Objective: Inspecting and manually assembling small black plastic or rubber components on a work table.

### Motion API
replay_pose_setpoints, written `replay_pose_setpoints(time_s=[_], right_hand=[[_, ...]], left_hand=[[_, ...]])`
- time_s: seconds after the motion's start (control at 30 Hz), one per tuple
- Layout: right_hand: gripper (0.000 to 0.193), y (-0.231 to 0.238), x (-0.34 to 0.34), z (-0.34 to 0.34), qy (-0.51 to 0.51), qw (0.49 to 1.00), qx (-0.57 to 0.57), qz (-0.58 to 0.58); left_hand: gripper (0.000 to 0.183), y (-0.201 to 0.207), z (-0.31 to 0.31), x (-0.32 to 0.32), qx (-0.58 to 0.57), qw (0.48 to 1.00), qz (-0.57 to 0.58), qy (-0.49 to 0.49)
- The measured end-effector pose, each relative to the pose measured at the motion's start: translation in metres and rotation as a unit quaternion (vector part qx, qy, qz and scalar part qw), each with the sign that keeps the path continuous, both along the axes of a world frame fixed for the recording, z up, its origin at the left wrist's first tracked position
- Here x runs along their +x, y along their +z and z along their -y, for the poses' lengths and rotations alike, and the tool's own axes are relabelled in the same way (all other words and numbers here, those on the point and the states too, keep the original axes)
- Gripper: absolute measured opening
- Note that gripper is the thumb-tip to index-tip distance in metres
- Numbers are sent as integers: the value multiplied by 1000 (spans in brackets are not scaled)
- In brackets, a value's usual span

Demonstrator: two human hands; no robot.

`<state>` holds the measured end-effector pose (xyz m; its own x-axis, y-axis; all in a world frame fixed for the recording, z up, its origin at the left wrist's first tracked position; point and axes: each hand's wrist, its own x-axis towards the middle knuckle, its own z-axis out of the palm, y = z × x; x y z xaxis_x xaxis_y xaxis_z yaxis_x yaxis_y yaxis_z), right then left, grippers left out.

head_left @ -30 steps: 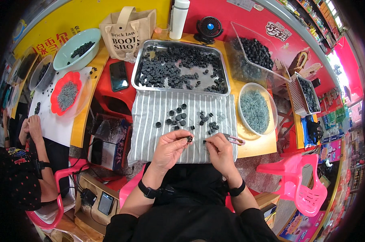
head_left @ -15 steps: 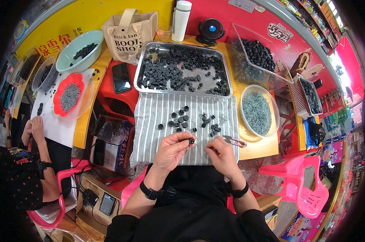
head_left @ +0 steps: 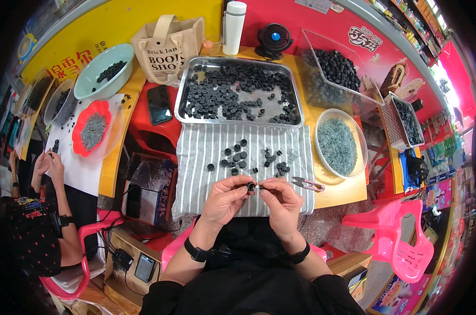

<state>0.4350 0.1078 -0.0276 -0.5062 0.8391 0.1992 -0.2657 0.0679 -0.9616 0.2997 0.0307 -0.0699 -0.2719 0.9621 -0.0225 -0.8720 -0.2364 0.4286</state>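
Your left hand [head_left: 226, 202] had its grip pinching a small black cap [head_left: 251, 186] just above the near part of the striped cloth [head_left: 193, 184] — beside it, the grip of your right hand [head_left: 283, 202] was pressed together on a dark piece [head_left: 261, 187], too small to make out. Snips [head_left: 310, 185] lay at the cloth's right side, near your right hand. Beyond your fingers, loose black caps [head_left: 238, 156] sat scattered on the cloth. To the right, a round tub [head_left: 317, 142] of translucent pieces [head_left: 338, 144] stood on the counter [head_left: 348, 191]. Farther off, the metal tray [head_left: 238, 123] held many more black pieces [head_left: 211, 97] — behind it stood a tote bag [head_left: 167, 50], a white bottle [head_left: 234, 29] and a black fan [head_left: 273, 39]
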Motion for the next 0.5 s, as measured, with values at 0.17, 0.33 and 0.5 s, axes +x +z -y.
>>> replay_pose_setpoints(time_s=[0.17,0.33,0.5], right_hand=[[19,10,-6,5,-67,969,216,96],[20,7,-8,5,-82,950,281,113],[19,7,-10,5,-92,937,316,115]], left_hand=[[25,2,0,1,11,1000,4,1],[26,-2,0,0,24,1000,15,-7],[25,0,2,0,13,1000,12,-9]])
